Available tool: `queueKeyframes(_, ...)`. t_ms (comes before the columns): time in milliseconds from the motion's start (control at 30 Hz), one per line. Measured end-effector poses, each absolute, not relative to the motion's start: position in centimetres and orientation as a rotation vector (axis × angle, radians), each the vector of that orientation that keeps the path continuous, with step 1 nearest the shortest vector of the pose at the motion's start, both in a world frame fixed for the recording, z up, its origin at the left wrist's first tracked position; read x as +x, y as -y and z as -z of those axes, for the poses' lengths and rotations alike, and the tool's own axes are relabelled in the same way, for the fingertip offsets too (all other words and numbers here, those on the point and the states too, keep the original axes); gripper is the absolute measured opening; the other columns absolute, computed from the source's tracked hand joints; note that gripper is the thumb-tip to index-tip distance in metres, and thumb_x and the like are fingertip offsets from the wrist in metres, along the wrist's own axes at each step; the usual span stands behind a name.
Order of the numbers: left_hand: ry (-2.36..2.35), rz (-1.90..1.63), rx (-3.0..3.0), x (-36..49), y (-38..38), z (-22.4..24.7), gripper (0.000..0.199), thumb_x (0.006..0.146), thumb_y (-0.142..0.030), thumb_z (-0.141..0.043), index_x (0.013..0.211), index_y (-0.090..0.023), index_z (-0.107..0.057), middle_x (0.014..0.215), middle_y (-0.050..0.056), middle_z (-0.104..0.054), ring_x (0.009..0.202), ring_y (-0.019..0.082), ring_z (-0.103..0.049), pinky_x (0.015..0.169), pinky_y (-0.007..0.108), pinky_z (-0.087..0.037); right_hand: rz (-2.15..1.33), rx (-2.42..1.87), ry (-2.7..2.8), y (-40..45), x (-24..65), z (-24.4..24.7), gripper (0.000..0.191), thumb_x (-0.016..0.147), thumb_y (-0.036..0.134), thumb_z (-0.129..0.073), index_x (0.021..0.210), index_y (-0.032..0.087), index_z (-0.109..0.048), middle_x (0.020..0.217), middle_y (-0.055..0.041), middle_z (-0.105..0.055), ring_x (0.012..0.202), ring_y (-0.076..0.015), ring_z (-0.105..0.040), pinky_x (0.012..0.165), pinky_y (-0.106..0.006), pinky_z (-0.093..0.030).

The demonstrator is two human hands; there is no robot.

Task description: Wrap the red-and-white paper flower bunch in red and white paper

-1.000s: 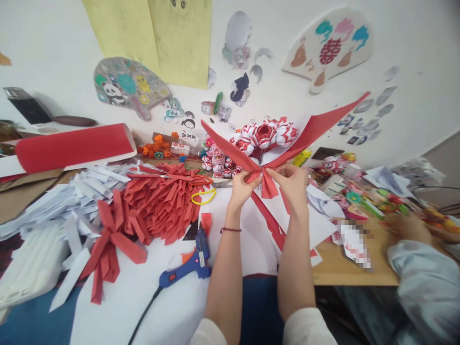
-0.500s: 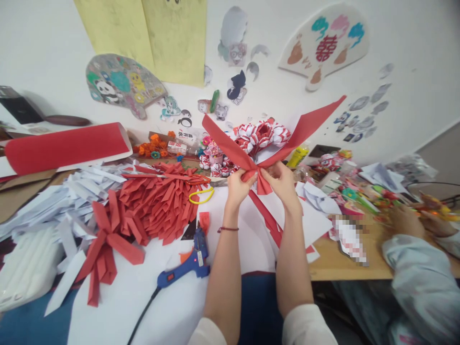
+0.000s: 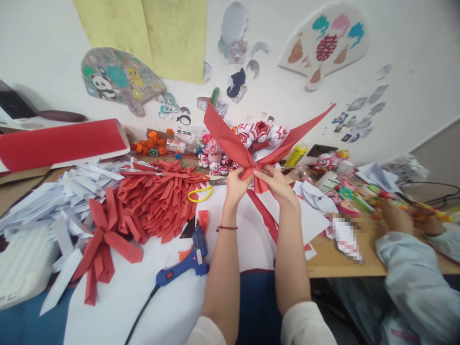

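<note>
I hold a red paper bow (image 3: pixel 230 139) up above the table, its two long wings spreading up-left and up-right. My left hand (image 3: pixel 235 184) and my right hand (image 3: pixel 275 184) pinch its gathered middle together from either side. A short red tail hangs below the pinch. Under the bow lies white paper (image 3: pixel 251 230) with red strips on it. A blue glue gun (image 3: pixel 187 261) lies near my left forearm.
A pile of folded red pieces (image 3: pixel 158 196) and white folded strips (image 3: pixel 72 187) fill the left of the table, with a finished red bow (image 3: pixel 102 239). A red-and-white paper flower (image 3: pixel 262 134) stands behind. Another person's sleeve and hands (image 3: pixel 406 225) work at the right.
Both hands with the bow have drifted slightly left and closer together; the left wing now stands steeper. The other person's hands at the right have shifted a little left.
</note>
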State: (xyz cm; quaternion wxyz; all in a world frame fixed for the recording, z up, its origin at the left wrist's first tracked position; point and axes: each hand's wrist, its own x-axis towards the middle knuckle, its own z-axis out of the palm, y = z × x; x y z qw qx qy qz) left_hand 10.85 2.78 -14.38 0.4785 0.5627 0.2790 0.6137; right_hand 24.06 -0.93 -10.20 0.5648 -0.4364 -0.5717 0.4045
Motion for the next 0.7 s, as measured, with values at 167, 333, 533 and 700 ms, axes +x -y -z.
queueKeyframes(167,-0.582,-1.447,1.267,11.2,-2.6,14.2,0.021,0.069,-0.032,-0.073,0.078,-0.014,-0.066,0.08,0.001,-0.067,0.078,0.015,-0.06,0.077,0.027,-0.048,-0.905,-1.032,1.188,0.9,23.7,10.4,0.045,0.065,0.044,-0.085,0.099,0.023,-0.064,0.103,-0.0031,-0.071,0.096,-0.0192,-0.067,0.088,-0.031,-0.055)
queueKeyframes(333,-0.498,-1.359,1.168,10.8,-2.4,13.9,0.03,0.066,-0.037,-0.075,0.084,-0.014,-0.069,0.089,0.006,-0.072,0.083,0.017,-0.064,0.08,0.03,-0.051,-0.823,-1.046,1.208,1.3,23.7,10.0,0.041,0.071,0.044,-0.081,0.102,0.025,-0.063,0.108,-0.003,-0.07,0.105,-0.0194,-0.065,0.097,-0.033,-0.052)
queueKeyframes(533,-0.467,-1.336,1.178,10.7,-2.0,13.5,0.033,0.066,-0.037,-0.076,0.089,-0.014,-0.07,0.093,0.008,-0.073,0.085,0.018,-0.066,0.081,0.031,-0.051,-0.852,-0.994,1.211,1.6,23.9,9.4,0.041,0.072,0.045,-0.079,0.105,0.025,-0.065,0.115,-0.0032,-0.069,0.112,-0.0209,-0.064,0.101,-0.033,-0.051)
queueKeyframes(700,-0.501,-1.387,1.299,10.8,-1.8,13.3,0.031,0.069,-0.036,-0.073,0.089,-0.013,-0.07,0.091,0.007,-0.073,0.086,0.019,-0.064,0.085,0.032,-0.05,-1.057,-0.999,1.178,1.8,24.1,9.7,0.039,0.073,0.049,-0.079,0.099,0.024,-0.065,0.105,-0.003,-0.072,0.098,-0.0219,-0.069,0.088,-0.033,-0.056)
